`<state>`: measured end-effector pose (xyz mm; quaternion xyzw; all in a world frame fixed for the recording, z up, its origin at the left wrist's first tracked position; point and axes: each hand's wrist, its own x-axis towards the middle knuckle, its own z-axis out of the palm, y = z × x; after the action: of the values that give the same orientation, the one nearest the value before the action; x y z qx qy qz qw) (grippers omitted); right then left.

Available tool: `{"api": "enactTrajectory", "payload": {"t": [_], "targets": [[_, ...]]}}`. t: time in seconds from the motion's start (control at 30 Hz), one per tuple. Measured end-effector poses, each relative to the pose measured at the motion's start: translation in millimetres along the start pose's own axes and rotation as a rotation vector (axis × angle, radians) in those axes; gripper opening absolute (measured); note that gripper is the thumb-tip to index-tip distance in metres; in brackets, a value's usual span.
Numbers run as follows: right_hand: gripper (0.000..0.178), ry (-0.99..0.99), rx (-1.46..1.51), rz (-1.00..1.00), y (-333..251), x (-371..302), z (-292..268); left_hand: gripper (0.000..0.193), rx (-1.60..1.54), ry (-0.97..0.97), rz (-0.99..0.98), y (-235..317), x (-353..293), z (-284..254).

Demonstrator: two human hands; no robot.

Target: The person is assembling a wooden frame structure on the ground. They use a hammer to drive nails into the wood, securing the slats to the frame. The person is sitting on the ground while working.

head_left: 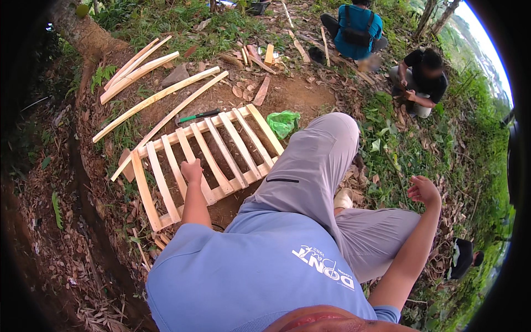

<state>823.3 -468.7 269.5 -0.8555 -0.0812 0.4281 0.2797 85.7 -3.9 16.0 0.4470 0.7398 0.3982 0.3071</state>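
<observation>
A slatted wooden rack (pixel 239 145) of pale strips fixed across long rails lies tilted in front of me. My left hand (pixel 192 170) is closed in a fist over one of its middle slats; the underside of the fingers is hidden, so I cannot tell what it grips. Off to the right, my right hand (pixel 425 191) hangs in the air with loosely curled fingers apart and holds nothing. Just beyond the rack's far edge lies a green-handled saw or knife (pixel 198 116), its kind unclear. A crumpled green plastic bag (pixel 283 123) sits by the rack's far right corner.
Loose wooden strips (pixel 157 99) lie at the far left, near a tree trunk (pixel 88 36). Wood offcuts (pixel 260 58) are scattered farther off. Two people, one in a teal shirt (pixel 362 30) and one in a black shirt (pixel 428 80), crouch at the far right. A dark ditch (pixel 83 199) runs along the left.
</observation>
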Motion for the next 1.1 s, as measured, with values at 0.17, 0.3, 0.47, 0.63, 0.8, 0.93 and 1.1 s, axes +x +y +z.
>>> {"api": "enactTrajectory", "payload": {"t": [0.17,0.3,0.47,0.63,0.8,0.93,1.1], "targets": [[0.034,-0.024,0.027,-0.045,2,-3,-5,0.029,0.068,-0.064,0.215,105,-9,15],[0.038,-0.044,-0.007,-0.081,-10,-7,5,0.030,0.093,-0.138,0.483,210,-11,27],[0.036,-0.051,-0.056,-0.146,-27,-4,11,0.033,0.188,-0.130,1.036,373,-34,64],[0.043,0.100,-0.365,-0.293,-66,-2,41,0.035,0.295,-0.156,1.424,527,-89,104],[0.047,0.348,-0.290,-0.625,-102,-25,61,0.040,0.213,-0.136,1.778,650,-175,131],[0.050,0.382,-0.083,-0.848,-125,-31,74,0.040,0.047,-0.269,1.902,700,-257,149],[0.065,0.426,0.316,-1.171,-185,-34,75,0.036,-0.195,-0.468,1.916,712,-349,179]]}}
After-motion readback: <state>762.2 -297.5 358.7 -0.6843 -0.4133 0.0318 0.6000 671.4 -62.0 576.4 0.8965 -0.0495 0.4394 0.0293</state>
